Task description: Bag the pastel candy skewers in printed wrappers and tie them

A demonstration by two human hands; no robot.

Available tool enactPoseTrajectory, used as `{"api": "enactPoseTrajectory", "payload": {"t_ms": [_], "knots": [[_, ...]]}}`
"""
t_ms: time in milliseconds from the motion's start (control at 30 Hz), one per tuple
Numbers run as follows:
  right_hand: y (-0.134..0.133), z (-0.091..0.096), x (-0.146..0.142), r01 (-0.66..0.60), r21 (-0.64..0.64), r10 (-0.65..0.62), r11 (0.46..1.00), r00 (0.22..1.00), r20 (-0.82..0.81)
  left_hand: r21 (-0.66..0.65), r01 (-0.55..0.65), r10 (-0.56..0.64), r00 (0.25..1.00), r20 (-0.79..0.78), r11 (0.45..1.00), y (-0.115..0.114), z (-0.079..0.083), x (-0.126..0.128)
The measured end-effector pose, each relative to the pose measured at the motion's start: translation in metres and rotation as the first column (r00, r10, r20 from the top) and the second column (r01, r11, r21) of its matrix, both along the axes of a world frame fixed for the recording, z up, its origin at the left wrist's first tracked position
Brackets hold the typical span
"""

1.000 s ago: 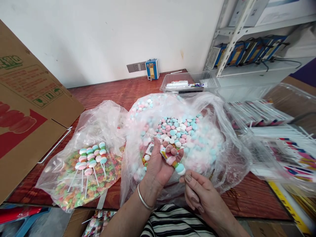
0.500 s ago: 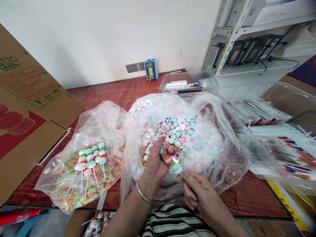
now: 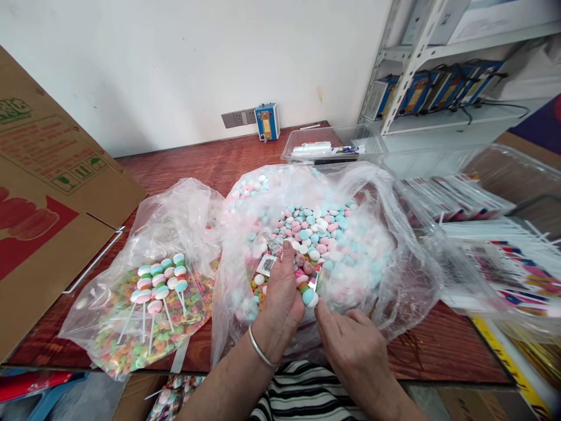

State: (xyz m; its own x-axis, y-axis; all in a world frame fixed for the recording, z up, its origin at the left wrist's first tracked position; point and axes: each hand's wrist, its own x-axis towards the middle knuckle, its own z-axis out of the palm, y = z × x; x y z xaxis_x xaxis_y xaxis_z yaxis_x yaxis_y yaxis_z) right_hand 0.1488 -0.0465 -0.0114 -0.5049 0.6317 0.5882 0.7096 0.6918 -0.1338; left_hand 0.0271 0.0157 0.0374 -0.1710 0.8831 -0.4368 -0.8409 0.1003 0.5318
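My left hand [image 3: 280, 298] is closed around a clear printed wrapper with a white barcode label [image 3: 266, 265], its thumb on top. At the lower opening of that wrapper is a candy lollipop [image 3: 309, 297], a stack of pastel and ring candies; its upper part is inside. My right hand [image 3: 350, 345] has its fingertips pinched at the lollipop's bottom end, where the stick is hidden. Beneath both hands lies a big clear plastic bag of pink, blue and white candies [image 3: 315, 228].
Several finished candy lollipops [image 3: 162, 278] rest on a bag of colourful ring candies [image 3: 118, 345] at left. A cardboard box [image 3: 56, 193] stands beyond it. At right, clear bins [image 3: 473, 152] hold printed wrappers and white sticks. A small blue device [image 3: 267, 121] stands by the wall.
My right hand has moved up and left, bringing the lollipop further into the wrapper. My left hand has turned, so the barcode label now faces up.
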Motion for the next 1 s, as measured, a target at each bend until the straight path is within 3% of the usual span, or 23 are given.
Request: {"api": "enactPoseTrajectory", "payload": {"t_ms": [67, 100, 133, 167, 200, 233, 267, 300, 333, 400, 467, 533, 567, 633, 700, 733, 767, 867, 933, 1000], "knots": [[0.003, 0.003, -0.002, 0.001, -0.132, -0.018, 0.991, 0.991, -0.129, 0.030, 0.056, -0.056, 0.998, -0.008, 0.998, -0.003, -0.001, 0.004], [0.004, 0.005, -0.004, -0.024, -0.269, -0.042, 0.963, 0.971, -0.237, 0.042, 0.090, -0.090, 0.996, 0.002, 0.995, -0.005, -0.002, 0.005], [0.004, 0.007, -0.004, -0.089, -0.440, -0.086, 0.894, 0.929, -0.361, 0.049, 0.117, -0.118, 0.993, 0.018, 0.992, -0.006, -0.003, 0.005], [0.004, 0.010, -0.005, -0.196, -0.611, -0.165, 0.767, 0.860, -0.483, 0.053, 0.133, -0.135, 0.990, 0.036, 0.990, -0.007, -0.003, 0.004], [0.004, 0.012, -0.005, -0.339, -0.735, -0.279, 0.588, 0.768, -0.577, 0.059, 0.141, -0.144, 0.988, 0.054, 0.988, -0.008, -0.003, 0.002], [0.004, 0.014, -0.005, -0.497, -0.776, -0.405, 0.388, 0.665, -0.628, 0.069, 0.141, -0.146, 0.987, 0.069, 0.988, -0.008, -0.003, -0.001], [0.003, 0.015, -0.004, -0.642, -0.738, -0.521, 0.209, 0.565, -0.640, 0.088, 0.138, -0.146, 0.986, 0.083, 0.987, -0.008, -0.002, -0.003], [0.002, 0.016, -0.004, -0.756, -0.651, -0.613, 0.073, 0.480, -0.627, 0.114, 0.140, -0.152, 0.984, 0.097, 0.983, -0.009, -0.001, -0.006], [0.001, 0.016, -0.003, -0.834, -0.552, -0.677, -0.013, 0.414, -0.608, 0.147, 0.147, -0.163, 0.981, 0.106, 0.978, -0.009, -0.001, -0.009], [-0.001, 0.015, -0.002, -0.909, -0.411, -0.732, -0.074, 0.329, -0.597, 0.212, 0.181, -0.204, 0.975, 0.091, 0.960, -0.010, 0.000, -0.012], [-0.003, 0.013, -0.001, -0.916, -0.399, -0.731, -0.031, 0.293, -0.616, 0.231, 0.223, -0.239, 0.970, 0.045, 0.947, -0.011, 0.000, -0.013], [-0.004, 0.010, 0.000, -0.851, -0.521, -0.661, 0.075, 0.349, -0.665, 0.205, 0.221, -0.228, 0.974, 0.009, 0.953, -0.011, 0.000, -0.012], [-0.005, 0.009, 0.001, -0.772, -0.613, -0.585, 0.168, 0.423, -0.692, 0.187, 0.207, -0.212, 0.977, 0.007, 0.960, -0.010, 0.000, -0.011], [-0.004, 0.007, 0.003, -0.514, -0.722, -0.362, 0.463, 0.634, -0.683, 0.156, 0.166, -0.173, 0.984, 0.036, 0.974, -0.009, 0.002, -0.010], [-0.004, 0.005, 0.005, -0.240, -0.572, -0.143, 0.784, 0.828, -0.543, 0.124, 0.138, -0.149, 0.985, 0.088, 0.983, -0.007, 0.005, -0.009], [-0.003, 0.004, 0.005, -0.148, -0.438, -0.072, 0.886, 0.892, -0.447, 0.103, 0.126, -0.138, 0.984, 0.113, 0.987, -0.007, 0.007, -0.007], [-0.003, 0.004, 0.006, -0.092, -0.316, -0.027, 0.944, 0.935, -0.354, 0.079, 0.114, -0.124, 0.984, 0.130, 0.990, -0.007, 0.008, -0.005], [-0.001, 0.003, 0.005, -0.024, -0.139, -0.001, 0.990, 0.984, -0.180, 0.044, 0.081, -0.085, 0.991, 0.103, 0.996, -0.010, 0.011, 0.003], [0.001, 0.006, 0.004, 0.001, -0.172, -0.037, 0.985, 0.978, -0.205, 0.072, 0.095, -0.099, 0.993, 0.056, 0.993, -0.015, 0.009, 0.008], [0.003, 0.010, 0.004, -0.015, -0.326, -0.094, 0.945, 0.944, -0.318, 0.115, 0.150, -0.151, 0.988, 0.007, 0.982, -0.017, 0.007, 0.009]]}}
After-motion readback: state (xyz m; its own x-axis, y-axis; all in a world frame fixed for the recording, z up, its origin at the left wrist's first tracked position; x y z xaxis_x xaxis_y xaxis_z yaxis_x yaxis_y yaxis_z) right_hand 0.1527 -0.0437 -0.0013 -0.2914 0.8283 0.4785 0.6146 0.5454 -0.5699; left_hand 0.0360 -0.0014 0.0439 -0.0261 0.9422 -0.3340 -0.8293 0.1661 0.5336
